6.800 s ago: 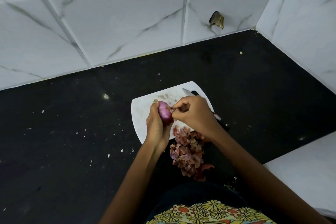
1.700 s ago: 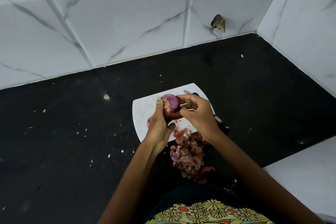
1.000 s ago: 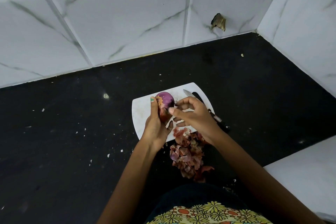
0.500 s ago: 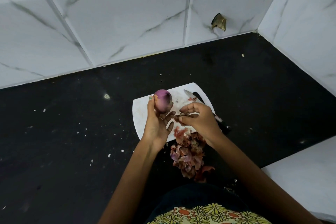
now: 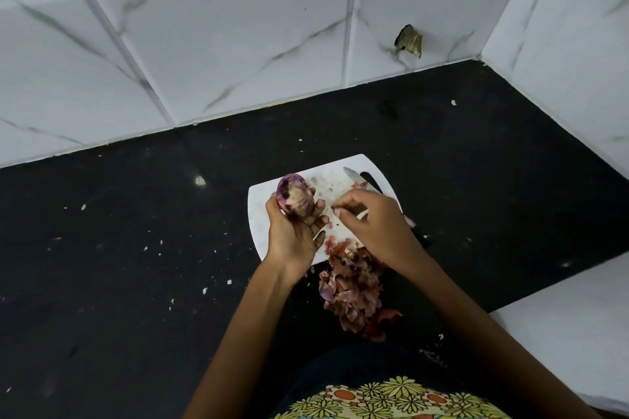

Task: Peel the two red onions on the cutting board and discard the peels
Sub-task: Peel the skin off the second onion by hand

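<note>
The red onion point(image 5: 295, 197) sat raised above the far left part of the cutting board point(image 5: 262, 214), held in the left hand point(image 5: 295, 235) with the thumb on one side and the fingers curled up round the other. Its surface was mottled: purple at the edges, with a pale, dull patch and dark specks on the side facing the camera, so it looked mostly stripped but not quite clean. The right hand point(image 5: 371, 224) hovered just beside it over the middle of the board, its fingers bent and drawn together as if pinching a scrap of skin; whether anything was actually between the fingertips was too small to tell.

A second onion could not be seen anywhere; it may have lain hidden under the hands. A knife point(image 5: 354, 177) lay untouched at the far right of the board, partly under the right hand.

A heap of red-brown peels point(image 5: 350, 289) spilled from the near edge of the board onto the black counter point(image 5: 136, 248), close to the person's body. Small pale flecks dotted the counter to the left.

By my judgement the peeling was near its end for this onion, with a few stubborn patches left, while the discarding had not begun: the peels had only been piled, not cleared away.
</note>
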`<state>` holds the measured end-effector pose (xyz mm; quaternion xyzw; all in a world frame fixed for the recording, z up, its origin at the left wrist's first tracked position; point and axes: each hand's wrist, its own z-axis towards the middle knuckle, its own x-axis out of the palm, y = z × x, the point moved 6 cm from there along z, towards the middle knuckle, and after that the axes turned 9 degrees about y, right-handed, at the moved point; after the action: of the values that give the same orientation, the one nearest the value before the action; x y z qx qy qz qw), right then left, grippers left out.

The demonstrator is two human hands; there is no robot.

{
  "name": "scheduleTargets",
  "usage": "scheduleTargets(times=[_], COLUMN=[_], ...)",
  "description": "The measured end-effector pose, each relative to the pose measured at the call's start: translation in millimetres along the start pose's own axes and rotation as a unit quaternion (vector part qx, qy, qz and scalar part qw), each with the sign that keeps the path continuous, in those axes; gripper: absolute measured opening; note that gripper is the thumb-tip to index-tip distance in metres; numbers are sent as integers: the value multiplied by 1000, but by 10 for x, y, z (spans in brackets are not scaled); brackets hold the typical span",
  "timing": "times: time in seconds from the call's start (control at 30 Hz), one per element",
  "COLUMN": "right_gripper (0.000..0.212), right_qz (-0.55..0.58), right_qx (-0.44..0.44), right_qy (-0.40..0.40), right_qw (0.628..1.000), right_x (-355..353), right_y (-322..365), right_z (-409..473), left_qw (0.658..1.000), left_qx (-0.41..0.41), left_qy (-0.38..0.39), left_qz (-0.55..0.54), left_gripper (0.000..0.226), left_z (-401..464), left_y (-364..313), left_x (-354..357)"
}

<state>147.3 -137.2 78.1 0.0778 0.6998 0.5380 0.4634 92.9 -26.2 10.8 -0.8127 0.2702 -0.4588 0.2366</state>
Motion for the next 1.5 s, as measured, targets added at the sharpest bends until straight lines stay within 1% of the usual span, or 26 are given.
scheduleTargets(times=[0.1, 0.17, 0.2, 0.23, 0.33, 0.37, 0.43, 0.57, 0.67, 0.77, 0.83, 0.9, 0.93, 0.97, 1.03, 1.13, 1.2, 1.27, 1.33, 1.4, 1.43, 1.5], right_gripper=[10, 10, 14, 20, 44, 47, 43, 15, 11, 12, 19, 40, 50, 55, 52, 30, 14, 6, 7, 9, 16, 37], right_qz=[70, 98, 108, 112, 108, 112, 126, 193, 233, 263, 263, 245, 235, 228, 241, 307, 363, 398, 390, 372, 353, 297], right_qx=[-37, -45, -43, -39, -26, -26, -30, -28, 4, 40, 36, 24, 16, 11, 10, 22, 32, 56, 67, 55, 43, 24], right_qy=[-49, -59, -55, -47, -6, 5, 5, -50, -49, -37, 4, 55, 68, 70, 58, 46, 39, 31, 25, 38, 52, 73], right_qw=[996, 992, 992, 992, 994, 993, 992, 980, 971, 963, 964, 968, 969, 971, 969, 950, 930, 915, 918, 926, 933, 952], right_x=[-80, -69, -46, -17, 87, 119, 154, 78, 58, 65, 103, 177, 203, 217, 209, 166, 157, 156, 158, 172, 186, 235], right_y=[225, 290, 294, 285, 240, 229, 218, 129, 38, -20, -9, 8, 10, 2, -17, -47, -69, -91, -107, -106, -94, -88], right_z=[41, 69, 82, 95, 131, 139, 146, 186, 237, 250, 225, 165, 140, 124, 120, 155, 193, 226, 242, 221, 204, 163], left_qw=[999, 998, 997, 995, 991, 990, 987, 978, 978, 982, 985, 988, 989, 990, 990, 988, 988, 987, 989, 991, 991, 991], left_qx=[15, 25, 29, 32, 39, 42, 49, 60, 65, 56, 49, 44, 39, 33, 22, 23, 26, 26, 20, 13, 12, 13], left_qy=[-22, -31, -27, -26, -22, -16, -8, -17, -22, -22, -16, 1, 8, 16, 21, 30, 23, 27, 25, 17, 15, 19], left_qz=[30, 55, 74, 89, 125, 132, 154, 198, 195, 176, 165, 150, 141, 133, 137, 149, 154, 155, 141, 134, 131, 134], left_gripper=[61, 74, 79, 80, 68, 65, 64, 67, 65, 67, 68, 69, 69, 69, 70, 73, 68, 70, 72, 71, 71, 68], left_z=[10, 32, 42, 36, -3, -23, -39, -26, -16, -8, -5, -3, -4, -16, -23, -19, -19, -15, -15, -24, -17, -14], left_y=[-3, 14, 23, 27, 42, 41, 41, 62, 72, 88, 90, 85, 86, 90, 99, 107, 101, 120, 135, 137, 139, 133], left_x=[-22, -43, -40, -22, 50, 84, 106, 88, 105, 106, 100, 88, 76, 81, 80, 102, 113, 128, 122, 113, 97, 82])
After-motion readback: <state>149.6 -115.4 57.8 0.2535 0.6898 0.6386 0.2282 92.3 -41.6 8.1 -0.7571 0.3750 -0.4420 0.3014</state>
